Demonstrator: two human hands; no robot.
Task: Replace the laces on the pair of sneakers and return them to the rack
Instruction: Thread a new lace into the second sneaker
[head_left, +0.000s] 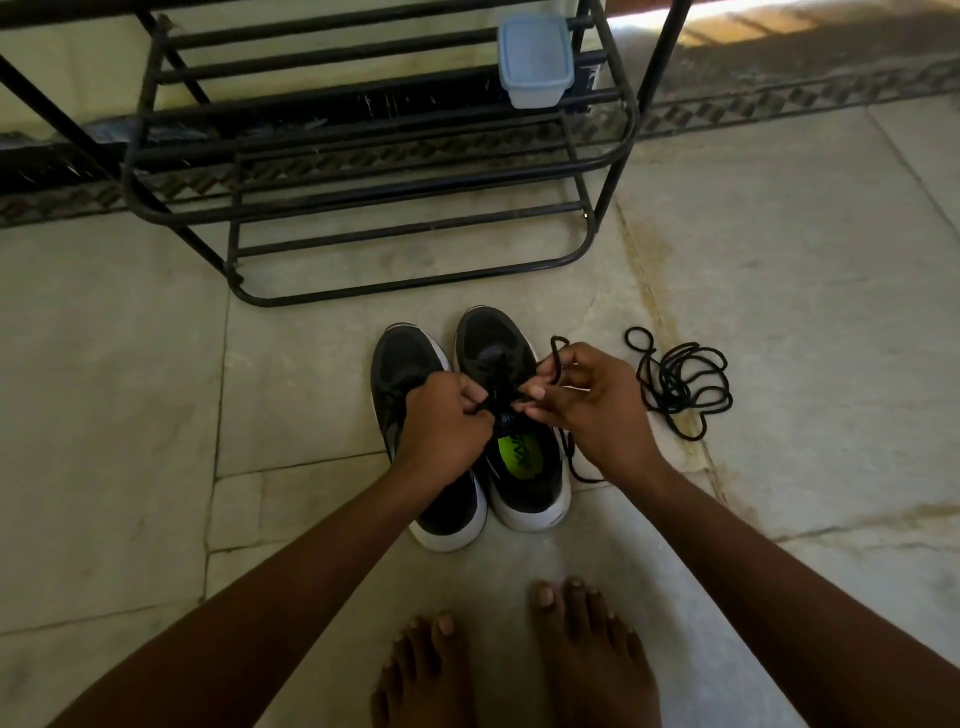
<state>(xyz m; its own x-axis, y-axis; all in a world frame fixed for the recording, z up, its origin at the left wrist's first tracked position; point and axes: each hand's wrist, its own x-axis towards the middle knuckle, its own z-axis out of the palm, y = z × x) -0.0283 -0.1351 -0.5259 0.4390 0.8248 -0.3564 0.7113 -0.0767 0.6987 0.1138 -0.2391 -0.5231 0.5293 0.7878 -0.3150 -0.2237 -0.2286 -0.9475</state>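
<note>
Two black sneakers with white soles stand side by side on the floor, toes pointing away from me: the left sneaker (402, 364) and the right sneaker (519, 467), which has a green insole. My left hand (444, 421) pinches one end of the black lace (558, 358) over the right sneaker's tongue. My right hand (587, 405) pinches the other end, which loops up above its fingers. A loose pile of black laces (683, 382) lies on the floor to the right of the shoes.
A black metal shoe rack (363, 208) stands just beyond the sneakers, with a pale blue lidded plastic box (535, 60) on an upper shelf. My bare feet (514, 660) are on the stone floor below the shoes.
</note>
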